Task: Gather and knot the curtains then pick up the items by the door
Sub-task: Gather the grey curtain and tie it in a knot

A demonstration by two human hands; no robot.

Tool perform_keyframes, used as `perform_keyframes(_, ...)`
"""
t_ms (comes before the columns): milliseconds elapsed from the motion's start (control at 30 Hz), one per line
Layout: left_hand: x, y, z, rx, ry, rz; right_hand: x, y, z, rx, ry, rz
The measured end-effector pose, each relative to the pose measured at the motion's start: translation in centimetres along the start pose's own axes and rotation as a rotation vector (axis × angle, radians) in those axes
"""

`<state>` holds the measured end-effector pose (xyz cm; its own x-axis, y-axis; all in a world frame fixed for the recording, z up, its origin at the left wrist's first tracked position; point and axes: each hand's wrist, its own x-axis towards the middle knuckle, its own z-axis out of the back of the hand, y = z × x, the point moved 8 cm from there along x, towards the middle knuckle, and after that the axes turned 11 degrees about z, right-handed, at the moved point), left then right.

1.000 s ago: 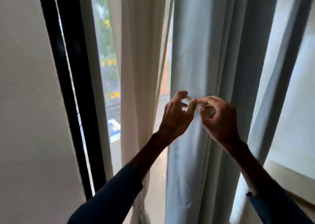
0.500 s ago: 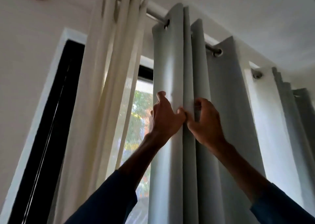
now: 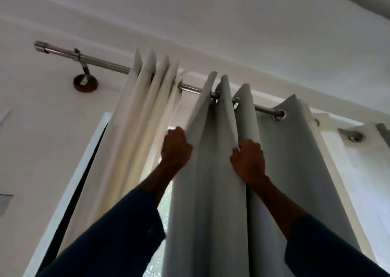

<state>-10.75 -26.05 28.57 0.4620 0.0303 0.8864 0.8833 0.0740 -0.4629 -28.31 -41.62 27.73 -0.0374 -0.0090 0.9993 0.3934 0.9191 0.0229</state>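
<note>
Both hands are raised: the left hand [image 3: 176,148] grips the leading fold of the pale grey eyelet curtain [image 3: 213,171], and the right hand [image 3: 249,160] pinches another fold beside it, below the steel rod [image 3: 101,62].

Fingertips of left hand [image 3: 176,148], right hand [image 3: 248,160] hidden in grey curtain [image 3: 211,192] folds

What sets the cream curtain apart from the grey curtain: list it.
The cream curtain is off-white; the grey curtain is pale grey. The cream curtain hangs bunched with no hand on it; the grey curtain spreads wider, with the left hand and right hand gripping its folds. Both hang from one rod.
</note>
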Motion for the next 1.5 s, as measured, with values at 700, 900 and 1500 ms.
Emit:
perform_keyframes(700,1.1,0.2,2.9,-0.145,0.035,-0.373,0.7,13.9,-3.0,0.348,-0.045,0.382)
perform_keyframes(900,1.3,0.4,-0.4,-0.213,0.195,0.078,-3.1,12.7,-2.4,0.271,0.003,0.523)
perform_keyframes(1500,-3.7,-2.3,-0.2,-0.109,-0.098,-0.459,-1.5,-4.5,0.2,-0.045,0.0,-0.097)
